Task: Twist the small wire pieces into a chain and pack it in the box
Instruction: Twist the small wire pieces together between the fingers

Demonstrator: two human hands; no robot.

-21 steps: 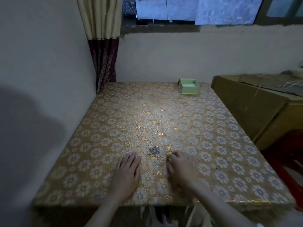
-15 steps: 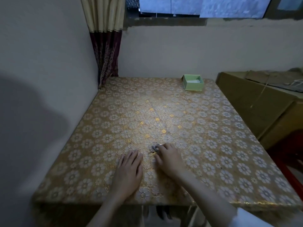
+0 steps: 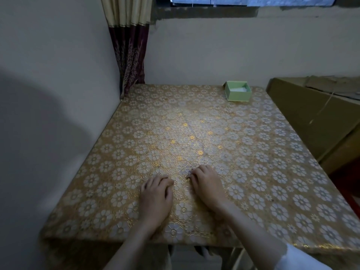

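The small silvery wire pieces (image 3: 188,174) are mostly hidden under the right hand's (image 3: 207,187) curled fingers (image 3: 194,173); whether they are pinched cannot be told. The left hand (image 3: 155,193) is rested loosely curled on the floral gold tabletop (image 3: 253,172), holding nothing, at nine o'clock.

I'm seeing a table (image 3: 253,152) under a gold cloth printed with white flowers. An open green box (image 3: 238,92) sits at its far right corner. Near the front edge, 2 hands rest on the cloth: left hand (image 3: 155,193), and right hand (image 3: 207,187) covering small wire pieces (image 3: 188,174).
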